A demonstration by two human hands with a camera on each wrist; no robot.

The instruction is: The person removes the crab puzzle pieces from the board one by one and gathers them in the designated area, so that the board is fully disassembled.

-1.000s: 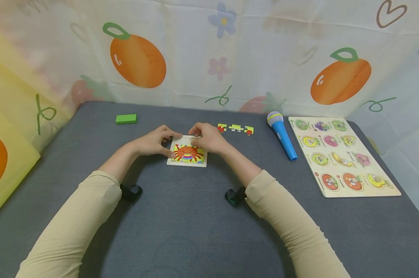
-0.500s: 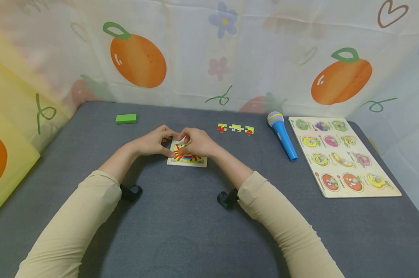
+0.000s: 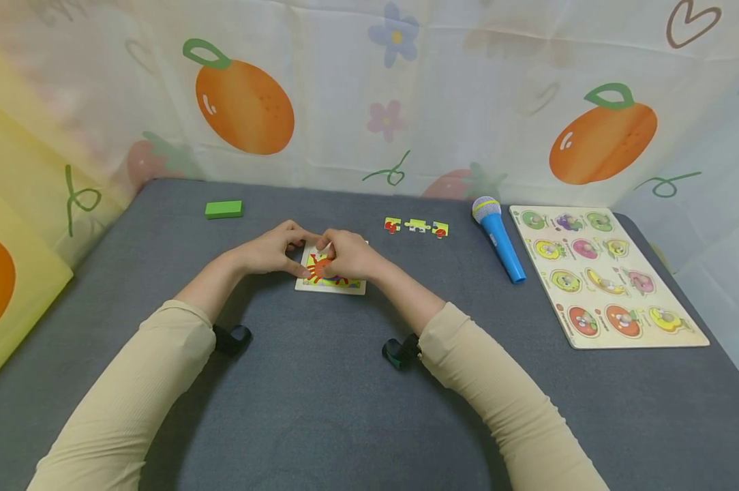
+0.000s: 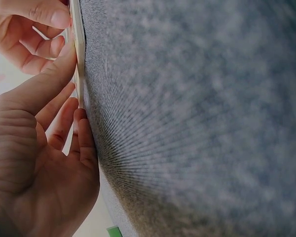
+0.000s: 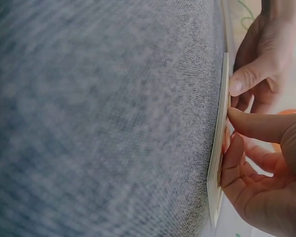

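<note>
A small crab jigsaw puzzle [image 3: 314, 264] in a pale wooden tray [image 3: 329, 290] lies on the dark grey table. My left hand [image 3: 270, 252] holds the tray at its left, thumb on the left edge and fingertips at the upper left corner. Over the puzzle's middle, my right hand [image 3: 352, 258] touches its face with bent thumb and fingers. In the right wrist view, the right thumb [image 5: 259, 126] and fingers stand apart against the board. Whether they pinch a piece is hidden. Behind the right hand lie three loose yellow-and-red jigsaw pieces [image 3: 416, 226].
A blue toy microphone [image 3: 501, 244] lies right of the loose pieces. Beside it, a large fruit peg puzzle board [image 3: 602, 273] reaches toward the table's right edge. At the back left is a green block [image 3: 223, 209]. A printed curtain [image 3: 443, 88] hangs behind the table.
My right hand has shifted left and slightly nearer, from the puzzle's upper right to its middle, close to the left fingertips. The left hand and the tray stay in place.
</note>
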